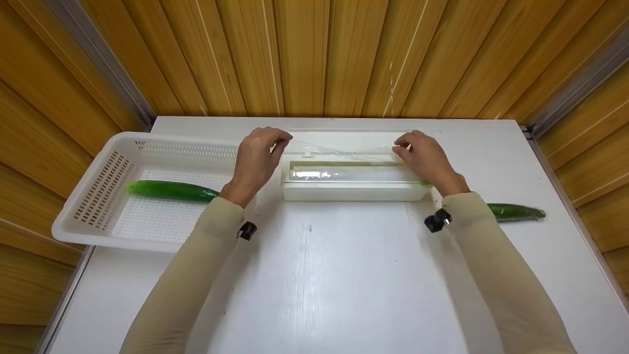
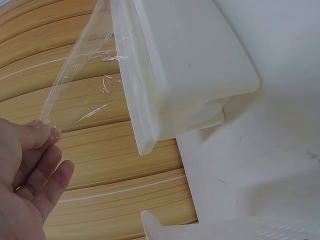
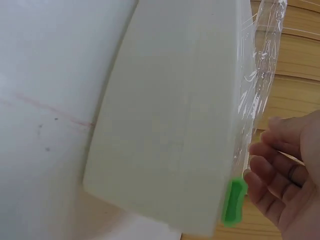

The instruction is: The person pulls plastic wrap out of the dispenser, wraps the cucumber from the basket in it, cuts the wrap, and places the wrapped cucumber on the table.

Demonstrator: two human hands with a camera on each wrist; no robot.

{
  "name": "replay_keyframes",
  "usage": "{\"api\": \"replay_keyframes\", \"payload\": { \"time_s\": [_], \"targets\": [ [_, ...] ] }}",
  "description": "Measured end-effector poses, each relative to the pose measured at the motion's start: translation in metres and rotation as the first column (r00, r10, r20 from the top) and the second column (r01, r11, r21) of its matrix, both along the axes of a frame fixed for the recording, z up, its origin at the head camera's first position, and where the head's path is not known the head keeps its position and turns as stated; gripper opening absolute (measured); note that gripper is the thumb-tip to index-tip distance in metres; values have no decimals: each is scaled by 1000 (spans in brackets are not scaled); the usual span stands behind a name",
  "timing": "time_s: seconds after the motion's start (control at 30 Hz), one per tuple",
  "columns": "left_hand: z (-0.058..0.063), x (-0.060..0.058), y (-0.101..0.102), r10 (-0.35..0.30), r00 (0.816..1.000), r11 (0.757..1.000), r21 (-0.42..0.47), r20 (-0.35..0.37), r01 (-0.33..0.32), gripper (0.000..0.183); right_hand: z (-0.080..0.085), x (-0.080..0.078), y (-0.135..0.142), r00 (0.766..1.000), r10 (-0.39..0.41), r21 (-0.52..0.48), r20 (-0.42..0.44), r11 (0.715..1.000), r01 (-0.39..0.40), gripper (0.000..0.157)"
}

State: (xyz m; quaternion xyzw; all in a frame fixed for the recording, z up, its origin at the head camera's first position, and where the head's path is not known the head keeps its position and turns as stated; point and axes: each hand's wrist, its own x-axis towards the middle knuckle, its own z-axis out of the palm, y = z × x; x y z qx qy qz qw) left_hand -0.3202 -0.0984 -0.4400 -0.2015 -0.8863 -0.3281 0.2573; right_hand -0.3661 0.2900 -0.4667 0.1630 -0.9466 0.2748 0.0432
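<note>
Clear plastic wrap (image 1: pixel 334 150) stretches above a white wrap dispenser (image 1: pixel 356 191), whose lid (image 1: pixel 344 137) is raised at the back. At its left, my left hand (image 1: pixel 258 155) pinches a corner of the wrap between thumb and forefinger; the left wrist view shows the film (image 2: pixel 87 75) drawn taut from those fingertips. My right hand (image 1: pixel 425 155) has curled fingers at the wrap's other end. In the right wrist view, crumpled film (image 3: pixel 257 85) meets its fingertips beside a green slider (image 3: pixel 233 202) on the dispenser's edge; the exact contact is partly hidden.
A white perforated basket (image 1: pixel 83 223) stands on the left with a cucumber (image 1: pixel 167 190) inside, partly behind my left arm. Another cucumber (image 1: pixel 518 212), shiny as if wrapped, lies right of my right forearm. Wood-look panels (image 1: pixel 304 59) border the white table (image 1: pixel 314 275).
</note>
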Motion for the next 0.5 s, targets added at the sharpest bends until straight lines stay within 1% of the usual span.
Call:
{"api": "replay_keyframes", "payload": {
  "time_s": [0.13,0.23,0.37,0.43,0.5],
  "targets": [
    [0,1,2,-3,1000,1000,-9,8,3,11,4,-11,-7,996,-13,20,90,1000,11,28],
    [1,1,3,2,1000,1000,-20,6,-1,11,6,-15,-8,986,-32,-11,163,999,34,24],
    [2,1,5,5,1000,1000,-23,4,-5,11,9,-17,-7,964,-51,-63,260,996,69,22],
    [2,1,5,3,1000,1000,-22,8,-3,11,9,-18,-6,956,-58,-78,287,993,84,22],
    [2,2,5,1,1000,1000,-18,11,-1,11,8,-18,-5,957,-58,-96,286,991,89,22]
  ]
}}
